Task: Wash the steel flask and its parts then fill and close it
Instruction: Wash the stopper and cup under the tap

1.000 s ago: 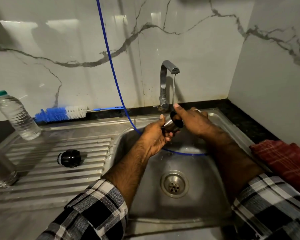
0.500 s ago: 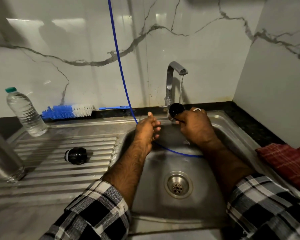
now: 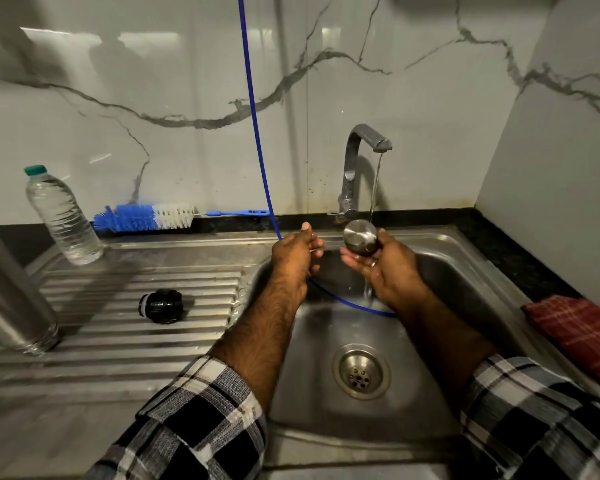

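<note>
Centre frame, the right hand (image 3: 385,268) grips the steel cup (image 3: 360,236) at its fingertips under the tap (image 3: 361,161); the left hand (image 3: 297,249), relaxed, holds nothing.

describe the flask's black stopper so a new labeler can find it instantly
Start at the steel sink and look left of the basin to the ribbed draining board. Near its middle, lying on its side, is the black stopper. It is the only small, dark, round thing there: the steel flask and clear plastic bottle nearby are tall and pale.
</note>
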`<state>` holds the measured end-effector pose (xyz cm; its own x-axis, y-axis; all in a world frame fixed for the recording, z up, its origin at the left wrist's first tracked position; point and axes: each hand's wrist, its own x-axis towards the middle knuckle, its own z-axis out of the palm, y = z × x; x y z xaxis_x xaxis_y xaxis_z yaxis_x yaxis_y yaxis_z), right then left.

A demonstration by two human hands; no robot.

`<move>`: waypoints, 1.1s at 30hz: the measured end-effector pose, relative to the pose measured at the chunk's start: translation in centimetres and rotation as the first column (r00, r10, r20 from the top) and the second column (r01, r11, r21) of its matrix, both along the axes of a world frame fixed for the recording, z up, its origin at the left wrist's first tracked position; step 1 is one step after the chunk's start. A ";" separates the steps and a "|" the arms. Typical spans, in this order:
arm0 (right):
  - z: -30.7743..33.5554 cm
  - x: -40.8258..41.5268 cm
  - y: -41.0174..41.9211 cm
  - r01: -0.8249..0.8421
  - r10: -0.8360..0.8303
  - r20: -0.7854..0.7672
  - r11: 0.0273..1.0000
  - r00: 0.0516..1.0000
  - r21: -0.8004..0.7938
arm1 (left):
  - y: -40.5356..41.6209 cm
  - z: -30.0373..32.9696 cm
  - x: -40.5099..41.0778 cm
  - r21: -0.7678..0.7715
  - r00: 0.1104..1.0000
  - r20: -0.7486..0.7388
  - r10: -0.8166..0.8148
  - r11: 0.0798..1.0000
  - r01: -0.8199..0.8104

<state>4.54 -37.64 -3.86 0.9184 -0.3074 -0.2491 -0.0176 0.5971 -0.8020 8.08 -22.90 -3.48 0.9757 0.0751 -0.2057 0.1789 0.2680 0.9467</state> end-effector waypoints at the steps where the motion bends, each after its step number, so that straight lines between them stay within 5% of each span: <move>1: 0.4 -0.2 -0.2 -0.032 0.036 -0.044 0.996 0.998 0.078 | 0.0 0.0 0.0 0.001 1.000 -0.001 -0.001 1.000 0.001; 5: 0.0 -0.2 -0.2 -0.127 0.126 -0.173 0.992 0.977 0.002 | 0.0 0.1 -0.1 -0.001 1.000 -0.005 0.001 1.000 -0.001; 10: 0.4 -1.1 -0.4 -0.125 0.084 -0.117 0.909 0.989 -0.398 | 0.5 0.0 0.1 -0.007 1.000 0.014 -0.010 1.000 0.010; 12: 0.1 -1.3 -0.8 -0.075 0.054 -0.053 0.776 0.997 -0.626 | 0.6 -0.1 0.1 -0.003 1.000 0.011 -0.007 1.000 0.007; 15: -0.6 -0.9 -1.1 0.022 -0.016 0.017 0.396 1.000 -0.918 | 0.5 -0.1 0.1 0.000 1.000 0.007 -0.010 1.000 0.010; 18: -0.3 -1.1 -0.7 0.132 -0.073 0.115 0.300 0.991 -0.945 | 0.5 -0.1 0.2 0.011 1.000 0.009 -0.010 1.000 0.009; 21: -0.6 -0.8 -0.6 0.130 -0.070 0.112 0.369 0.991 -0.920 | 0.5 -0.1 0.3 0.003 1.000 0.008 -0.008 1.000 0.008; 23: -0.6 -0.7 -0.6 0.058 -0.087 0.012 0.546 0.996 -0.836 | 0.6 0.0 0.3 -0.001 1.000 0.006 -0.009 1.000 0.009; 27: -0.1 -1.0 -0.9 -0.103 0.101 -0.021 0.969 0.995 -0.225 | 0.7 0.0 0.1 -0.001 1.000 0.005 -0.004 1.000 0.004; 29: 0.0 -1.3 -0.8 -0.123 0.123 -0.039 0.992 0.992 -0.015 | 0.7 0.1 0.1 0.004 1.000 0.005 -0.006 1.000 0.006; 33: 0.2 -1.4 -0.7 -0.190 0.151 -0.154 0.939 0.976 -0.288 | 0.7 0.1 0.3 0.009 1.000 0.002 -0.008 1.000 0.008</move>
<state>3.11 -38.34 -3.66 0.9301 -0.2275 -0.2885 -0.2121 0.3087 -0.9272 8.33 -22.23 -3.38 0.9766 0.0693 -0.2035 0.1795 0.2585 0.9492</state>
